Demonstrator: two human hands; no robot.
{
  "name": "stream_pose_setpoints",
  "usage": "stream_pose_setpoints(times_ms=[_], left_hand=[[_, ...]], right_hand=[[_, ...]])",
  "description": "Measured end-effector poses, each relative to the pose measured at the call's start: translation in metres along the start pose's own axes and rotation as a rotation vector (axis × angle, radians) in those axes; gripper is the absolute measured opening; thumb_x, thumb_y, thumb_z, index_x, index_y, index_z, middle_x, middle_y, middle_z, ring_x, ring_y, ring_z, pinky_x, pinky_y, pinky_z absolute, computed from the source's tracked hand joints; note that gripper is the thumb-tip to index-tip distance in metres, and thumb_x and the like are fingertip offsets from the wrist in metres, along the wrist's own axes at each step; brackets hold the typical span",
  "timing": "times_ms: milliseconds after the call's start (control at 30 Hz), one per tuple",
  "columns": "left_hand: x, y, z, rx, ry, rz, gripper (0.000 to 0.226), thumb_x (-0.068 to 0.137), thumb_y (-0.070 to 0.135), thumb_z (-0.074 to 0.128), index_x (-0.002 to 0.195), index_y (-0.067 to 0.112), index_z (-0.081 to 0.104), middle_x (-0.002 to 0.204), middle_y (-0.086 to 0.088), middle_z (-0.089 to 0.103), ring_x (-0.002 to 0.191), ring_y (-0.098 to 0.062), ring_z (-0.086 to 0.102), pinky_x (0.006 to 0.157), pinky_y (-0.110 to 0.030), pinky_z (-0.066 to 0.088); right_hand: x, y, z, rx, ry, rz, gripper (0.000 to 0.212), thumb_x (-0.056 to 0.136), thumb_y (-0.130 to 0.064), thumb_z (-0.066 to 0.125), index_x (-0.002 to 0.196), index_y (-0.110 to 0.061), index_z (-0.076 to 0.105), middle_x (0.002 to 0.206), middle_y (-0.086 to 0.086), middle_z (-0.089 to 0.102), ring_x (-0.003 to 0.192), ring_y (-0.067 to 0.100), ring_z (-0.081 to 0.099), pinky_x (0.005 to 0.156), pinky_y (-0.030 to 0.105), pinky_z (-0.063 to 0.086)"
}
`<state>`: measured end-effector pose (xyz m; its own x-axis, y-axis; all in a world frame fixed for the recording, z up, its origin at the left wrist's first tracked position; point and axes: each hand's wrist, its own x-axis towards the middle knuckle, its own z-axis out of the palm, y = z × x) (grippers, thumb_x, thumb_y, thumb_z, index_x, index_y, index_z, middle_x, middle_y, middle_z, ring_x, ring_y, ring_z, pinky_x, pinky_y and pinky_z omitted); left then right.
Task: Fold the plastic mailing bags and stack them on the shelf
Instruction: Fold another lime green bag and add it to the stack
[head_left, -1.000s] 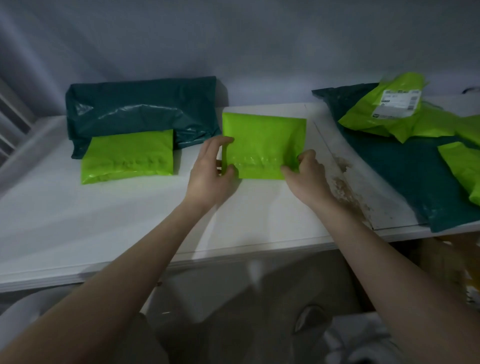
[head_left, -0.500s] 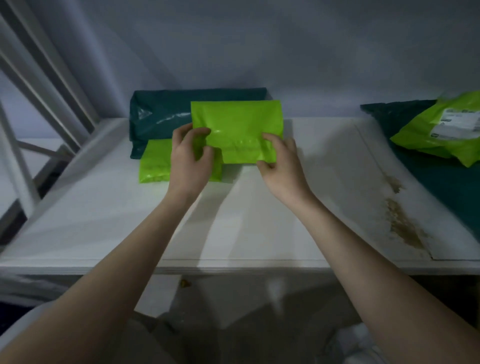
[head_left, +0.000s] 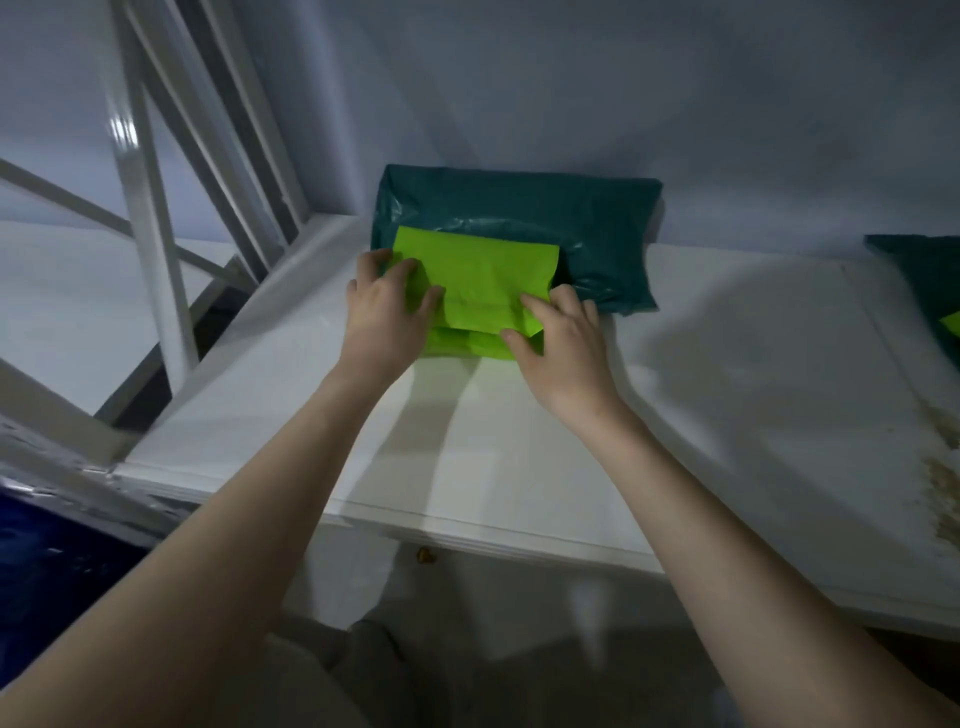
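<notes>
A folded bright lime-green plastic mailing bag (head_left: 485, 280) lies on top of a second folded lime-green bag (head_left: 467, 347), of which only a narrow strip along the near edge shows. Both rest against the front of a large dark teal plastic mailing bag (head_left: 524, 213) that sits at the back of the white shelf (head_left: 727, 364), against the pale wall.

The left hand (head_left: 387, 317) covers the left end of the top lime-green bag; its thumb lies across the top face and its fingers curl over the left edge, pinching that end. How far the fingers reach underneath is hidden. The right hand (head_left: 563, 343) holds the near right corner of the same bag, thumb tucked at the lower edge and fingers bent over the top, so that the corner itself is covered.

To the right of the teal bag, at the frame edge, another dark teal bag (head_left: 919, 270) with a sliver of lime green (head_left: 951, 327) is cut off. Brownish stains (head_left: 943, 478) mark the shelf below it. Left of the teal bag stand blurred white metal shelf struts (head_left: 156, 249)
</notes>
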<state>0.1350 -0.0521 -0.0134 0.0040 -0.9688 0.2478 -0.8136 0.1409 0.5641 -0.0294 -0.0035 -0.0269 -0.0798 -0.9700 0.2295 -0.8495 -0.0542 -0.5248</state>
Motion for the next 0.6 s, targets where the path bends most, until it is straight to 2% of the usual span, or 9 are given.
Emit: stream_pose_setpoints(times_ms=[133, 200, 267, 367, 433, 467, 533, 600], left_hand=[[0.001, -0.008, 0.005, 0.115, -0.099, -0.078, 0.042, 0.093, 0.036, 0.05, 0.13, 0.016, 0.052, 0.138, -0.011, 0.038, 0.123, -0.035, 0.038, 0.101, -0.036, 0.029], [-0.002, -0.006, 0.007, 0.157, -0.106, -0.099, 0.042, 0.094, 0.035, 0.049, 0.132, 0.02, 0.049, 0.139, -0.008, 0.037, 0.124, -0.034, 0.034, 0.099, -0.041, 0.032], [-0.006, -0.002, 0.008, 0.215, -0.019, 0.018, 0.04, 0.093, 0.026, 0.05, 0.132, 0.022, 0.05, 0.139, -0.007, 0.04, 0.122, -0.033, 0.036, 0.094, -0.041, 0.034], [-0.011, 0.005, 0.009, 0.345, 0.099, 0.221, 0.041, 0.089, 0.021, 0.039, 0.125, 0.02, 0.058, 0.135, -0.005, 0.049, 0.121, -0.031, 0.044, 0.092, -0.039, 0.033], [-0.015, 0.014, 0.012, 0.339, 0.07, 0.261, 0.046, 0.089, 0.026, 0.031, 0.125, 0.016, 0.058, 0.137, -0.008, 0.05, 0.122, -0.031, 0.046, 0.094, -0.04, 0.035], [-0.017, 0.017, 0.015, 0.322, 0.015, 0.251, 0.044, 0.092, 0.027, 0.034, 0.129, 0.014, 0.053, 0.141, -0.008, 0.045, 0.125, -0.03, 0.043, 0.098, -0.039, 0.033], [-0.019, 0.016, 0.025, 0.311, -0.065, 0.223, 0.042, 0.097, 0.03, 0.037, 0.136, 0.016, 0.046, 0.149, -0.006, 0.035, 0.133, -0.027, 0.035, 0.106, -0.036, 0.027], [-0.02, 0.012, 0.03, 0.316, -0.103, 0.208, 0.044, 0.098, 0.033, 0.036, 0.139, 0.017, 0.042, 0.152, -0.006, 0.031, 0.138, -0.025, 0.029, 0.11, -0.036, 0.022]], right_hand=[[-0.003, -0.001, 0.007, -0.095, 0.005, 0.045, 0.045, 0.091, -0.038, 0.053, 0.129, -0.015, 0.054, 0.123, 0.01, 0.041, 0.115, 0.032, 0.035, 0.096, 0.04, 0.034], [-0.005, -0.001, 0.009, -0.177, 0.017, 0.031, 0.043, 0.092, -0.039, 0.05, 0.128, -0.016, 0.054, 0.133, 0.009, 0.036, 0.121, 0.031, 0.03, 0.097, 0.041, 0.031], [-0.006, 0.001, 0.011, -0.243, 0.02, -0.015, 0.043, 0.093, -0.038, 0.048, 0.129, -0.016, 0.053, 0.146, 0.006, 0.029, 0.129, 0.03, 0.026, 0.1, 0.044, 0.028], [-0.004, 0.0, 0.015, -0.28, 0.025, -0.085, 0.044, 0.092, -0.035, 0.049, 0.131, -0.012, 0.051, 0.147, 0.006, 0.034, 0.131, 0.031, 0.031, 0.102, 0.046, 0.028], [-0.003, -0.002, 0.016, -0.26, 0.042, -0.118, 0.046, 0.091, -0.031, 0.053, 0.132, -0.011, 0.05, 0.144, 0.008, 0.041, 0.131, 0.031, 0.036, 0.103, 0.049, 0.03], [-0.003, -0.003, 0.017, -0.254, 0.042, -0.128, 0.048, 0.09, -0.029, 0.054, 0.134, -0.012, 0.048, 0.144, 0.008, 0.041, 0.133, 0.029, 0.035, 0.106, 0.052, 0.029], [-0.003, -0.004, 0.017, -0.255, -0.002, -0.131, 0.05, 0.091, -0.027, 0.051, 0.139, -0.015, 0.041, 0.149, 0.004, 0.035, 0.14, 0.023, 0.026, 0.11, 0.057, 0.019], [-0.003, -0.005, 0.018, -0.244, -0.046, -0.148, 0.052, 0.093, -0.027, 0.046, 0.142, -0.016, 0.036, 0.153, 0.002, 0.028, 0.143, 0.02, 0.018, 0.112, 0.056, 0.011]])
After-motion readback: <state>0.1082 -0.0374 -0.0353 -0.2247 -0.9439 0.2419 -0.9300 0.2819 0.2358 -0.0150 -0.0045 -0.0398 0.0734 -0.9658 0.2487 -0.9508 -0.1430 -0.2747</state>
